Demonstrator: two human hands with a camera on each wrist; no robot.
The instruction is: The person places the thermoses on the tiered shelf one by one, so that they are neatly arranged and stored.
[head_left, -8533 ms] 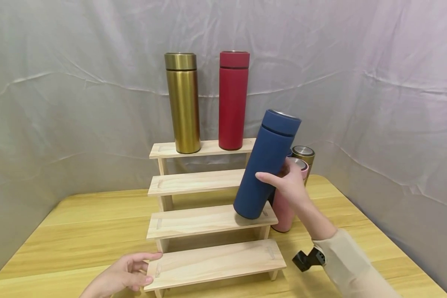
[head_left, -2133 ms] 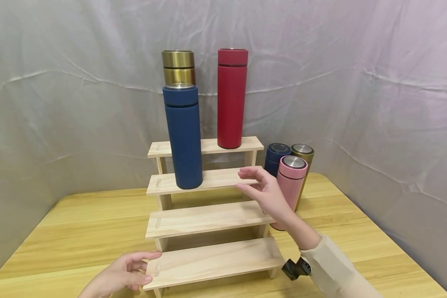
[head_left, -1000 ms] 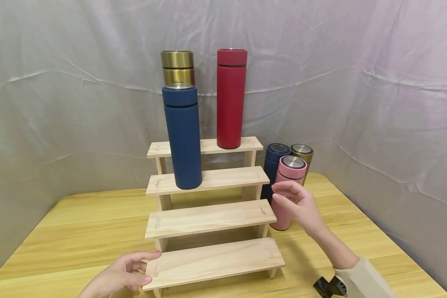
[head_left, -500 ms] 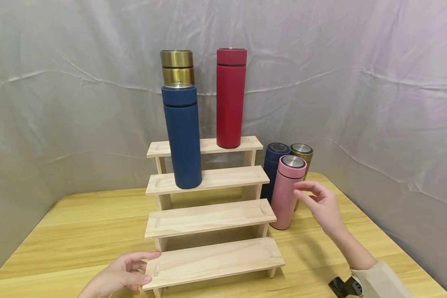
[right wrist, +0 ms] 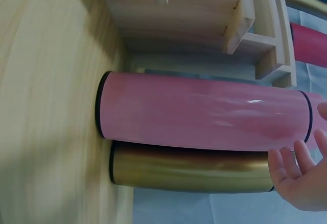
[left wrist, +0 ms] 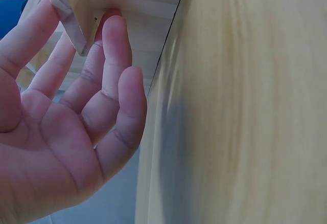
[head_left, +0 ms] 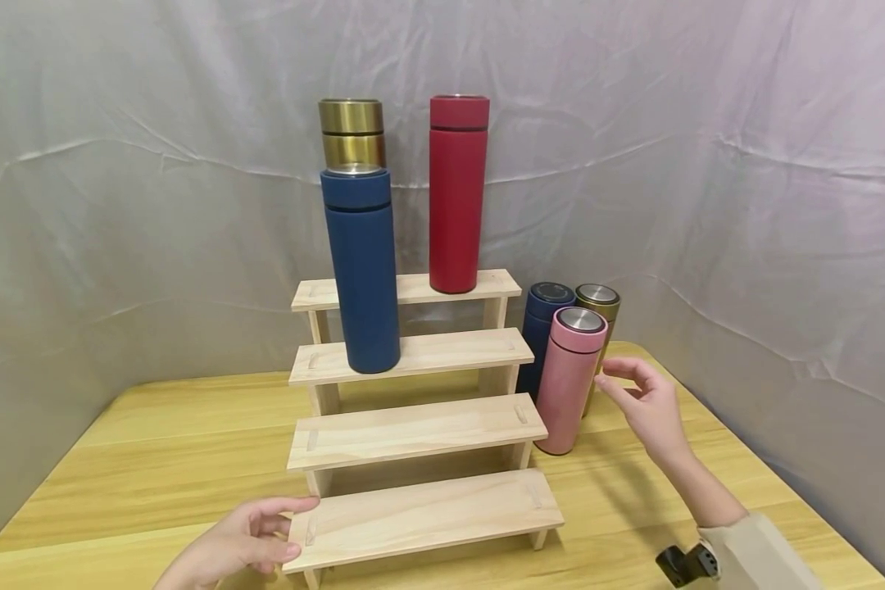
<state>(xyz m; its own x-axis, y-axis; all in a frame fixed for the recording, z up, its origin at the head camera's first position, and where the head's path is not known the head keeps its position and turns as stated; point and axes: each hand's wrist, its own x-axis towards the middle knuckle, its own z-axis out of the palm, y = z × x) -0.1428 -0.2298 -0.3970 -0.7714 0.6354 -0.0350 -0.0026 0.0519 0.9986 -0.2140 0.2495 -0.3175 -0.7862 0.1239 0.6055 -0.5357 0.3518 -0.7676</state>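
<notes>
My left hand (head_left: 247,541) holds the left end of the lowest step of a four-tier wooden display stand (head_left: 428,520), thumb at the front corner and index finger at the back corner. In the left wrist view, its other fingers curl beneath the board. My right hand (head_left: 649,410), fingers loosely bent and holding nothing, hovers just right of an upright pink thermos (head_left: 569,393). The right wrist view has its fingertips near the lid end of that thermos and of a gold thermos (right wrist: 194,169). A blue thermos (head_left: 361,279) stands on the second-highest step, at the left.
On the top step stand another gold thermos (head_left: 352,131), mostly hidden by the blue one, and a red thermos (head_left: 457,197). A navy thermos (head_left: 538,328) is behind the pink one on the wooden table (head_left: 155,442). Grey fabric (head_left: 214,229) hangs around the table.
The blue thermos, earlier tilted in my right hand, now stands on the second-highest step. My right hand has let go and moved right, past the pink thermos. The left hand keeps its place.
</notes>
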